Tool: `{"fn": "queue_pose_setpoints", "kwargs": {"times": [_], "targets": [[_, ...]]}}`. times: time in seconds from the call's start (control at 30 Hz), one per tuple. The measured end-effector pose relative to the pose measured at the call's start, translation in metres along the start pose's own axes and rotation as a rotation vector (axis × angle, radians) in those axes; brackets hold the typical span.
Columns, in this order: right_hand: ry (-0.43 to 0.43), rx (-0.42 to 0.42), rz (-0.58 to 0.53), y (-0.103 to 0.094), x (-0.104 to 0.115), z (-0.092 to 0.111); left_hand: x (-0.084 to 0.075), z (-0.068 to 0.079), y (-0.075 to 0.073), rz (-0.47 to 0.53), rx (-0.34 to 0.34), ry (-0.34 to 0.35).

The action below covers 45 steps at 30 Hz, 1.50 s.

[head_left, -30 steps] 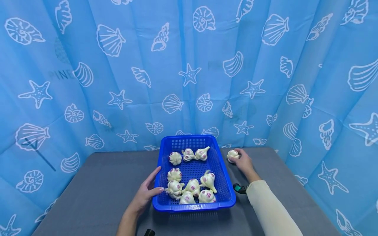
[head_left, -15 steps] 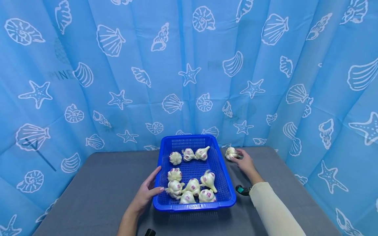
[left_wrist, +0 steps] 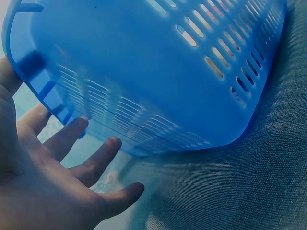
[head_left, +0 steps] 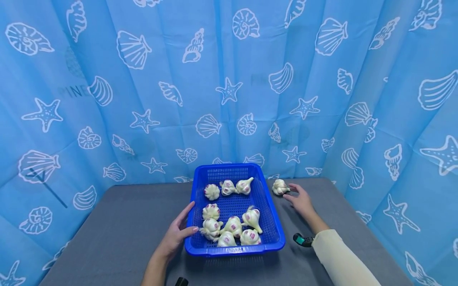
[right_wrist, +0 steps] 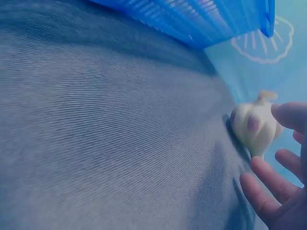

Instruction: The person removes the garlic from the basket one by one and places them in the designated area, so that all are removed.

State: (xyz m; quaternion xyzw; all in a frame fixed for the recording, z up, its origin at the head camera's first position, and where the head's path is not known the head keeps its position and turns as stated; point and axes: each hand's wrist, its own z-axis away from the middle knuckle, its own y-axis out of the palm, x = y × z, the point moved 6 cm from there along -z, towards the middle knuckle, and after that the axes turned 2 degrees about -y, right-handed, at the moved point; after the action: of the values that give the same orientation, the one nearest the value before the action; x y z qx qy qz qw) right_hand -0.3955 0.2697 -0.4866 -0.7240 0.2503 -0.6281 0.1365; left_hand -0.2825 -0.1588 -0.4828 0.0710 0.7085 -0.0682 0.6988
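Observation:
A blue plastic basket point(head_left: 279, 238) stands on the grey table, holding several garlic bulbs point(head_left: 233, 227) in a row at the back and a cluster at the front. My left hand point(head_left: 173, 236) rests at its left rim, thumb and index finger over the edge. In the left wrist view, the other fingers of this hand point(left_wrist: 57, 177) spread loosely outside the basket wall. One more garlic bulb point(head_left: 280, 186) lies on the table right of the basket. Just beside its stem is my right hand point(head_left: 302, 202), fingers parted; whether a fingertip touches the bulb I cannot tell.
A grey cloth point(head_left: 136, 226) covers the table. Behind and on both sides hangs a blue curtain point(head_left: 229, 119) with white shell and starfish prints. A black wrist device point(head_left: 303, 240) sits under the right forearm, and another black piece point(head_left: 181, 281) shows near the left forearm.
My right hand has let go of the garlic bulb outside the basket and drawn back slightly to the right. That bulb has shifted a little left and turned. The left hand stays put.

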Motion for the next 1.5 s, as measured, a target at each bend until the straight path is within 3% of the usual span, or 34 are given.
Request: {"fn": "queue_pose_setpoints", "kwargs": {"times": [0.87, 1.2, 1.5], "targets": [[-0.179, 0.036, -0.092, -0.026, 0.061, 0.046, 0.0, -0.002, 0.0, 0.013, 0.016, 0.018], [-0.226, 0.07, -0.194, -0.028, 0.093, 0.047, 0.001, -0.001, -0.001, -0.001, 0.003, 0.009], [-0.291, 0.131, -0.199, -0.019, 0.126, 0.047, 0.0, 0.0, 0.0, 0.006, 0.011, 0.014]]}}
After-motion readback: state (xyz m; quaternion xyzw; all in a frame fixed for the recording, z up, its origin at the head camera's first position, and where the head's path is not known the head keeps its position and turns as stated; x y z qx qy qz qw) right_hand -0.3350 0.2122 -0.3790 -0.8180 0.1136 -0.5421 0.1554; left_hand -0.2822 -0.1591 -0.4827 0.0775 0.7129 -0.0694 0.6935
